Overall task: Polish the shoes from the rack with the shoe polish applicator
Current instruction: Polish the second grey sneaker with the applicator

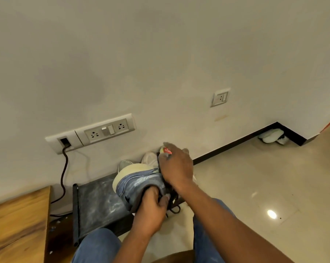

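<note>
L hand [150,204] grips blue shoe [139,184]; R hand [176,168] holds polish applicator [167,150] above rack [97,202].

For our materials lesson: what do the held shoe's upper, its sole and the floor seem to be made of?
Shoe upper: probably blue-grey fabric or suede, matte with pale streaks.
Sole: probably rubber or foam, cream, dull, smooth.
Floor: polished beige tile or stone, mirroring a ceiling light.

Open tiled floor [255,177] to the right, free for a hand to pass. Left side blocked: wooden bench [17,221] edge, black cable [64,173] hanging from the wall socket [66,142]. Ahead, wall [160,63] close behind the dark rack [97,202]. Two pale shoes [149,158] wedged between rack and wall. Knees [97,245] hem in the bottom.
</note>
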